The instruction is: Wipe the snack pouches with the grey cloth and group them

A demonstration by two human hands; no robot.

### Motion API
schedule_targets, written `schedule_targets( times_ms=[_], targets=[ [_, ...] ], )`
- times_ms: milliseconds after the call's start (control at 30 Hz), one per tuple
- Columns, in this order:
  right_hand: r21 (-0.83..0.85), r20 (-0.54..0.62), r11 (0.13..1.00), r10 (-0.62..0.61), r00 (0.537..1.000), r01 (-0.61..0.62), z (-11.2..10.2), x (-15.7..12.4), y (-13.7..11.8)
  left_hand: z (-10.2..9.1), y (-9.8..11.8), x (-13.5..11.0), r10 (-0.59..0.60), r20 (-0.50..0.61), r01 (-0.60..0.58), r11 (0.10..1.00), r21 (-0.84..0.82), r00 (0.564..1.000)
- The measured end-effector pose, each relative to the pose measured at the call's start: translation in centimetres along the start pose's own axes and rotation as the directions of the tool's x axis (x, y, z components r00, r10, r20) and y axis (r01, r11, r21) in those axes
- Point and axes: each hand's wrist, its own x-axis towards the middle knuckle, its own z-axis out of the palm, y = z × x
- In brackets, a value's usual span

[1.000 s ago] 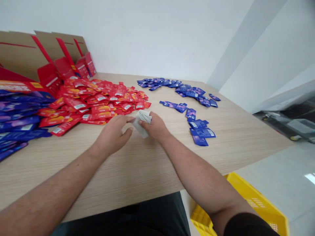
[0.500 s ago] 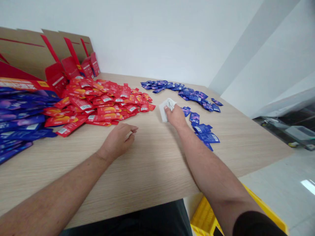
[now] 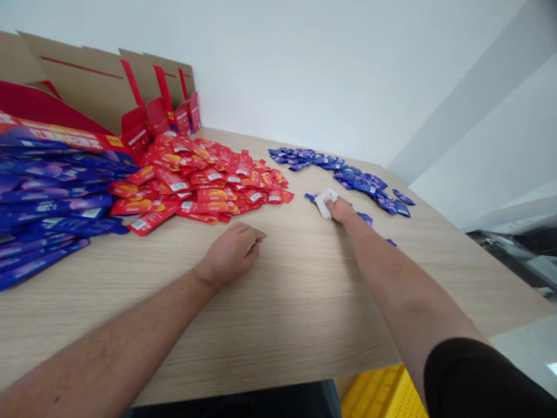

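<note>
My right hand point(image 3: 340, 210) reaches far across the wooden table point(image 3: 282, 302) and presses a folded white cloth point(image 3: 324, 202) down onto the surface, fingers closed over it. It lies beside the row of small blue sachets point(image 3: 348, 174), and my forearm covers several of them. My left hand point(image 3: 232, 252) rests on the table near the middle, fingers loosely curled, holding nothing. A heap of red sachets point(image 3: 204, 180) lies just beyond it.
Long blue packets point(image 3: 47, 203) are stacked at the left edge. Folded red-and-brown cartons point(image 3: 108, 98) stand against the white wall at the back left. A yellow crate point(image 3: 378, 395) sits on the floor below the table's near edge.
My right hand has carried the white cloth away from my left hand, forward and to the right, up to the blue sachets. The left hand let go of it and settled on the table.
</note>
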Motion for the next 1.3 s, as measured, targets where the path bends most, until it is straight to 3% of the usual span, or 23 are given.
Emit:
schedule_targets(
  times_ms=[233, 433, 633, 800, 967, 1067, 1167, 1300],
  targets=[
    [0.112, 0.034, 0.978, -0.18, 0.983, 0.176, -0.2, -7.8, -1.9, 0.1, 0.3, 0.0, -0.106, 0.124, 0.104, 0.994, 0.018, 0.987],
    [0.229, 0.071, 0.876, -0.451, 0.89, 0.425, 0.1, -16.4, -5.1, 0.3, 0.3, 0.2, -0.248, 0.234, 0.232, 0.968, 0.093, 0.94],
    [0.276, 0.024, 0.788, -0.578, 0.816, 0.55, 1.9, -22.1, -8.3, 0.0, 0.7, 0.2, -0.112, 0.417, 0.1, 0.994, 0.051, 0.902],
    [0.345, -0.02, 0.753, -0.591, 0.806, 0.561, 2.1, -23.1, -8.4, -0.7, 1.0, 0.4, -0.071, 0.476, 0.056, 0.997, 0.045, 0.877],
    [0.475, -0.002, 0.747, -0.527, 0.85, 0.465, 1.4, -22.3, -6.7, -1.5, 1.2, 0.7, -0.205, 0.516, 0.21, 0.976, 0.049, 0.831],
    [0.604, 0.083, 0.734, -0.445, 0.892, 0.31, 1.0, -21.3, -5.1, -1.6, 1.2, 0.4, -0.242, 0.512, 0.298, 0.954, -0.029, 0.824],
    [0.691, 0.194, 0.715, -0.33, 0.924, 0.111, 0.2, -19.8, -3.6, -1.2, 1.0, 0.0, -0.226, 0.471, 0.355, 0.913, -0.204, 0.852],
    [0.748, 0.211, 0.664, -0.256, 0.943, 0.013, -1.7, -18.4, -3.0, -0.7, 1.1, -0.2, -0.289, 0.392, 0.449, 0.79, -0.418, 0.873]
  ],
)
